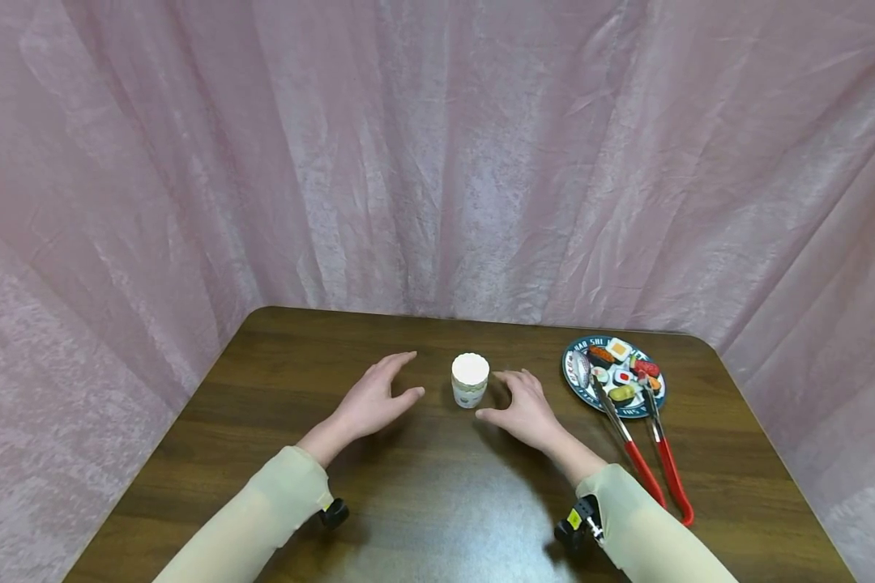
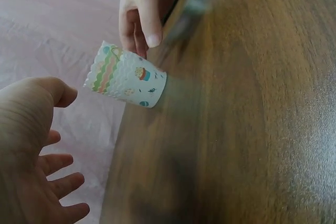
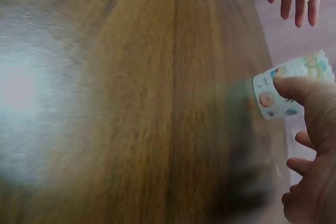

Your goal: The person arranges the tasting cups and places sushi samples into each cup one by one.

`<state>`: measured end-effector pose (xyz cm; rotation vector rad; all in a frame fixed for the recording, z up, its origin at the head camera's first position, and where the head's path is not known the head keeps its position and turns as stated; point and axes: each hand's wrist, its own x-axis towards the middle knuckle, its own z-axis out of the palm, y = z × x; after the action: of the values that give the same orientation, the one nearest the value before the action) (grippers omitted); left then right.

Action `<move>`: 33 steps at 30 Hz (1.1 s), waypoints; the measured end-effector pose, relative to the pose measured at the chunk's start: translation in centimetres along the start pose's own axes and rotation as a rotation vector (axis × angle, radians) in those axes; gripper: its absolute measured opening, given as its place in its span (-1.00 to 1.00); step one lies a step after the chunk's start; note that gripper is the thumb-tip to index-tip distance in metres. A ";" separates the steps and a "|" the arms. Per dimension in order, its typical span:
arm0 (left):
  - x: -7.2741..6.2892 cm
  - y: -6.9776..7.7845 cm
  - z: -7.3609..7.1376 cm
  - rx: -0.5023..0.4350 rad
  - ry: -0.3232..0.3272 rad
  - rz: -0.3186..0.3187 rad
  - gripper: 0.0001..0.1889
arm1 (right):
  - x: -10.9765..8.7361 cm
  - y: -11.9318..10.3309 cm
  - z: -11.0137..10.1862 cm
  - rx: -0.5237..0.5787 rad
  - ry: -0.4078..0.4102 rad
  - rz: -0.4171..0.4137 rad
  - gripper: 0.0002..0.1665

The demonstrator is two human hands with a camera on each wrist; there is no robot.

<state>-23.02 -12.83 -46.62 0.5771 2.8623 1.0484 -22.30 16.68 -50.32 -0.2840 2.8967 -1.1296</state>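
A small white paper cup (image 1: 470, 387) with a scalloped rim and printed pictures stands upright near the middle of the table. To its left, my left hand (image 1: 370, 402) hovers with fingers spread, apart from the cup. My right hand (image 1: 522, 407) is close by the cup's right side, thumb and fingers parted around a gap. In the left wrist view the printed cup (image 2: 128, 76) stands between the two hands, touched by neither as far as I can tell. The right thumb partly covers the cup (image 3: 269, 98) in the right wrist view.
A round blue-rimmed plate (image 1: 573, 387) with toy-like sushi pieces sits at the back right of the wooden table (image 1: 423, 502). Metal tongs with red handles (image 1: 672, 478) lean on it, their tips over the sushi. A pink curtain (image 1: 437, 162) hangs behind.
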 end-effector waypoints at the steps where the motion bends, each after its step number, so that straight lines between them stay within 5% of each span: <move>1: 0.0 0.0 0.1 -0.006 -0.003 -0.005 -0.25 | 0.2 0.0 0.1 0.004 -0.002 0.003 -0.03; 33: 1.4 1.2 2.3 -0.110 -0.013 0.007 -0.24 | 2.0 0.1 2.8 -0.003 0.049 -0.033 -0.15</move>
<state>-23.51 -10.09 -47.50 0.5847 2.7724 1.1896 -23.99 14.51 -52.33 -0.3097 2.9474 -1.1529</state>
